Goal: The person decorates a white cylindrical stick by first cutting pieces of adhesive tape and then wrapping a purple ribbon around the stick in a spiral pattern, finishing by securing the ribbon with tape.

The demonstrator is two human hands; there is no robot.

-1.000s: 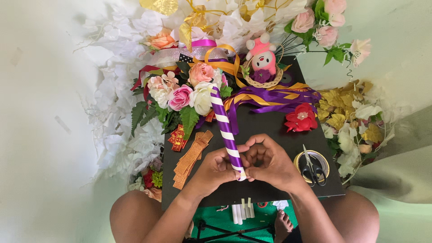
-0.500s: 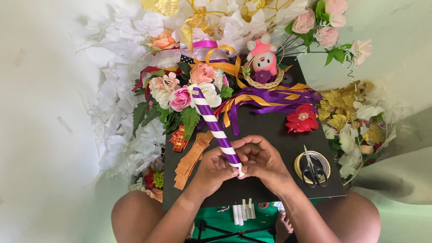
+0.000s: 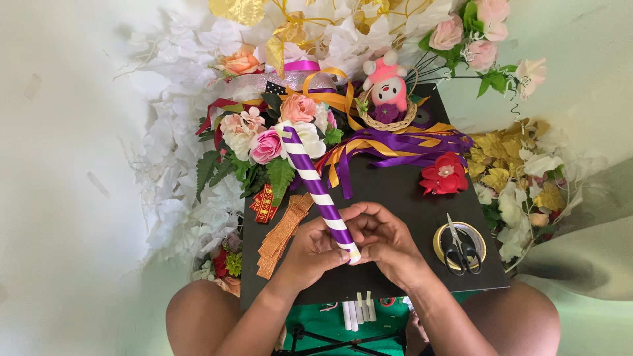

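Both hands close on the lower end of a long stick wound in purple and white satin ribbon (image 3: 318, 191). The left hand (image 3: 315, 252) wraps its grip around the stick from below, fingers pressed shut on it. The right hand (image 3: 382, 238) pinches the same end from the other side, fingertips (image 3: 353, 212) curled over the ribbon near the white tip. The stick slants up and to the left, its far end reaching a bunch of pink and cream fabric roses with green leaves (image 3: 270, 142).

All this sits above a black board (image 3: 395, 191) serving as a desk across the person's knees. Just left of the left hand lie strips of orange-brown woven trim (image 3: 282, 234). Right of the right hand, black-handled scissors (image 3: 460, 245) rest on a roll of yellow tape (image 3: 440, 245). Farther up lie loose purple and gold ribbons (image 3: 402, 142), a red fabric flower (image 3: 445, 175) and a small pink plush toy in a wicker nest (image 3: 388, 89).
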